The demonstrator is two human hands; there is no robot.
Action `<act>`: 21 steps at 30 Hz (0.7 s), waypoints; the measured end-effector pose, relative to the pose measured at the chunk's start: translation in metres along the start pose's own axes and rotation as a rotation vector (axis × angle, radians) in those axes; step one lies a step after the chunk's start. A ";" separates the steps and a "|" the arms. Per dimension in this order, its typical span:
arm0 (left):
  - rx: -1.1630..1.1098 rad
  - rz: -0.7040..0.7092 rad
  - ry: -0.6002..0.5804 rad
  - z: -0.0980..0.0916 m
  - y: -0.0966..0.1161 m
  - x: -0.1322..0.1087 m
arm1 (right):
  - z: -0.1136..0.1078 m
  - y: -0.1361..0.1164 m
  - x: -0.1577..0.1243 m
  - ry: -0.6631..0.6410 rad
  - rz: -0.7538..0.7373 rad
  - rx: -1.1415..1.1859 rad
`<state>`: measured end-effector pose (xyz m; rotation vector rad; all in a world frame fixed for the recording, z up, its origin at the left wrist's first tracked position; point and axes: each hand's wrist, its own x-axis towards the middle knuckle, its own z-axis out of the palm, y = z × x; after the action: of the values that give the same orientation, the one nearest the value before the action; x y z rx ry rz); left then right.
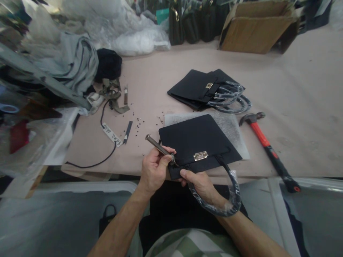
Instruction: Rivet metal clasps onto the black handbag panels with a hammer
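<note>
A flat black handbag with a silver clasp lies at the table's near edge on a sheet of foam wrap. Its plastic-wrapped handle hangs over the edge. My left hand is closed round a metal punch tool, whose tip rests at the bag's lower left corner. My right hand pinches the bag's near edge beside that tip, with the handle looped over its wrist.
A red-handled hammer lies to the right of the bag. More black handbags are stacked farther back. Small dark bits, a strap, a black cord and piled cloth sit at left; a cardboard box stands behind.
</note>
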<state>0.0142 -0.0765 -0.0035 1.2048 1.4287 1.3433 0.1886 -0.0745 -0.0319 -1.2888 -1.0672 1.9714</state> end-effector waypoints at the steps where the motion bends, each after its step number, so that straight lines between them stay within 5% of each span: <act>1: -0.020 -0.012 -0.003 0.000 0.000 0.001 | -0.002 -0.001 0.000 0.001 -0.004 -0.025; 9: -0.064 -0.025 0.001 0.003 0.002 0.002 | -0.011 -0.014 0.002 -0.121 0.000 -0.066; 21: 0.141 0.183 0.022 0.007 0.007 -0.001 | -0.011 -0.021 0.007 -0.139 0.043 -0.036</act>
<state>0.0219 -0.0762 0.0029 1.4462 1.4780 1.3999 0.1964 -0.0544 -0.0203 -1.2168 -1.1551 2.1086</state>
